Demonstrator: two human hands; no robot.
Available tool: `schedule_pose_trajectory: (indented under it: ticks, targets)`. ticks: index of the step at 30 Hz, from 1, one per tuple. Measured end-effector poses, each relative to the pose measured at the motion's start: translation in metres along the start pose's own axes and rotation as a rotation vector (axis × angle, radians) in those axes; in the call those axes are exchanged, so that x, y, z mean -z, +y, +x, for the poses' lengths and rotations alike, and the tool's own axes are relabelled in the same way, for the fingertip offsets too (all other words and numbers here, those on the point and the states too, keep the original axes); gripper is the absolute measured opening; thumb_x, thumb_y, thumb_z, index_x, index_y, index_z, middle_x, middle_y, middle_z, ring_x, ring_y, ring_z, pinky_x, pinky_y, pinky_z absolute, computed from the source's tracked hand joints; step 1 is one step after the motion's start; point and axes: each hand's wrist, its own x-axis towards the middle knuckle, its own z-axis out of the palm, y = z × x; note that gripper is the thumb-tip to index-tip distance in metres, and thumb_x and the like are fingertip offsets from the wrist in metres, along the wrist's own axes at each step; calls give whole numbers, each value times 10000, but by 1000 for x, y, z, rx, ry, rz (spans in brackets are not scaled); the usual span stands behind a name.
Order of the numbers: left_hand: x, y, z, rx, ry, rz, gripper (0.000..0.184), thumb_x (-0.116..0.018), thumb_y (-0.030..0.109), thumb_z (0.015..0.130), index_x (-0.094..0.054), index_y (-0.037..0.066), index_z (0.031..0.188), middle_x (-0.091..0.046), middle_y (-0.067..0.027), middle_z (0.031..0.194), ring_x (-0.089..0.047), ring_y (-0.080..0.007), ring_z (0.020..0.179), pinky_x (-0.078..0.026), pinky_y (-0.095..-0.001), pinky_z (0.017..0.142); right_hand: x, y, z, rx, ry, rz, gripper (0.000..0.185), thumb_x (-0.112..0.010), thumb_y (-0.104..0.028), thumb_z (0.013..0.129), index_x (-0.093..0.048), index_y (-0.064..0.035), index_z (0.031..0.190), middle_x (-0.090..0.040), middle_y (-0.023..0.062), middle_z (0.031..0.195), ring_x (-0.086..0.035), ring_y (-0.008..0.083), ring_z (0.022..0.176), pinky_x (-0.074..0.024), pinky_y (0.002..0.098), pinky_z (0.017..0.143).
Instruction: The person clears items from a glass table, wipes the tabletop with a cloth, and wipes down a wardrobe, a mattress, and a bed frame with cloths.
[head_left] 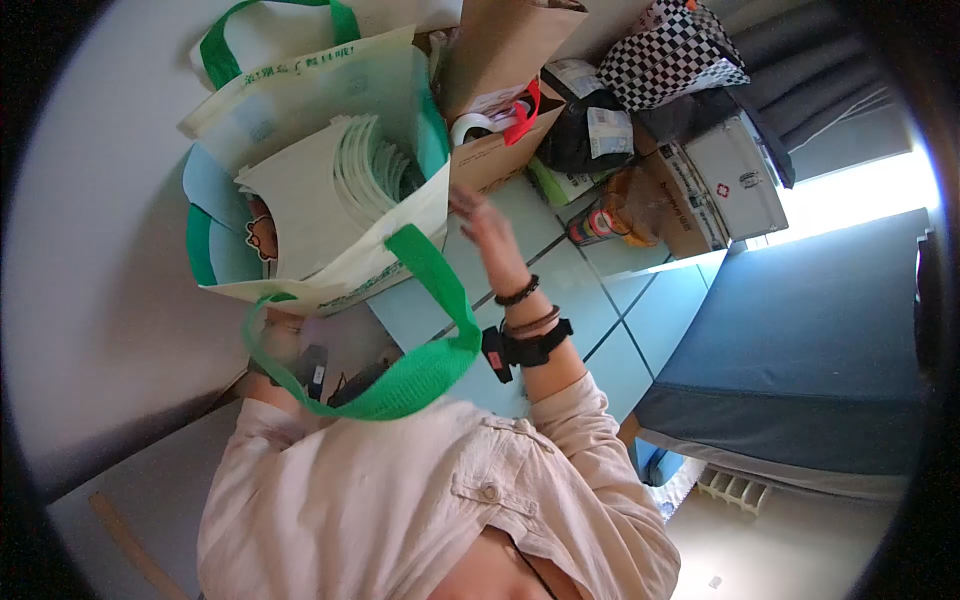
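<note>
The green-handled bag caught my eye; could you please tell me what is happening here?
The bag holds a stack of thin white items. A person's left hand is at its near side, partly hidden by it. Their right hand is open beside the bag; whether it touches is unclear.

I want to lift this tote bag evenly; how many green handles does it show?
2. The far handle rises above the far rim of the tote bag; the near handle hangs over its near side.
</note>
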Motion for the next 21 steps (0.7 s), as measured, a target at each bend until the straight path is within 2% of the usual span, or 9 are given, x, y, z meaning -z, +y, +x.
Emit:
schedule_pose_trajectory:
  ticks: [2,4,6,7,11,13,15,18,21]
  targets:
    - [0,-3,-6,14,-12,70,277,-510,170,819,-490,-7,1032,-507,-120,1044,-495,-252,906,-397,-332,800,21,-14,24,-94,377,162,380,-450,-383,857,-482,-46,1031,-548,51,982,-541,143,870,-427,291,726]
    - [-15,-8,6,-45,155,-244,268,-512,150,813,-490,-2,1033,-511,-118,1030,-494,-244,888,-393,-328,798,42,-22,52,-156,436,54,408,-471,-437,825,-498,-54,965,-556,52,903,-557,151,823,-437,295,689]
    - [-28,-36,17,-250,200,-159,327,-477,155,836,-420,31,1133,-434,-90,1143,-444,-199,990,-431,-321,741,53,-27,69,-222,505,-53,442,-492,-490,794,-515,-62,899,-565,53,824,-572,160,776,-446,299,652]
    - [-34,-50,22,-351,228,-115,360,-459,158,847,-385,48,1183,-396,-75,1199,-419,-176,1040,-449,-317,713,52,-28,74,-361,366,-132,486,-513,-528,753,-526,-57,874,-556,47,764,-577,168,727,-448,299,625]
    - [-52,-55,14,-390,83,-996,380,-548,107,790,-422,33,1141,-451,-78,1142,-455,-188,993,-448,-314,726,38,-22,90,-515,224,-80,517,-545,-562,687,-547,-54,781,-528,43,630,-573,186,610,-446,288,577]
    - [-48,-43,5,-387,64,-1209,386,-571,94,776,-432,30,1130,-465,-79,1128,-464,-191,981,-448,-313,729,37,-22,93,-546,290,-12,363,-536,-430,705,-537,-67,690,-502,32,573,-535,170,505,-418,269,485]
    - [-35,25,-5,-470,230,-224,428,-683,90,680,-485,17,1053,-534,-84,1020,-513,-195,894,-464,-297,693,44,-21,101,-417,316,-184,424,-569,-395,713,-564,28,736,-554,89,581,-555,194,497,-424,308,431]
    - [-25,19,-2,-175,124,-309,436,-735,122,625,-521,5,986,-581,-86,917,-543,-200,828,-466,-290,695,57,-8,118,-347,353,-428,476,-545,-414,707,-577,59,747,-592,127,648,-585,222,591,-457,329,559]
    - [-28,30,0,-287,165,-302,357,-708,185,650,-560,-7,913,-593,-90,870,-555,-191,785,-440,-293,681,50,-12,121,-479,393,-509,522,-523,-463,700,-603,51,746,-612,162,708,-608,271,693,-463,345,647]
